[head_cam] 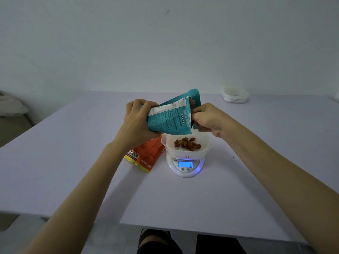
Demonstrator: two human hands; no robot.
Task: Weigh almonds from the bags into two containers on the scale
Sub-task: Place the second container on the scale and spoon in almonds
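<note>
A teal almond bag (172, 116) is held tilted above a clear plastic container (187, 151). My left hand (137, 121) grips the bag's bottom end. My right hand (205, 118) pinches the bag's open mouth on the right side. Several almonds (187, 143) lie in the container. It stands on a white digital scale (186, 166) whose blue display is lit. An orange and yellow bag (146, 154) lies flat on the table just left of the scale.
A second white container (235, 95) stands at the far right of the lilac table (73, 143). The table's near edge runs across the lower part of the view, with my dark-clad knees (165, 242) below it.
</note>
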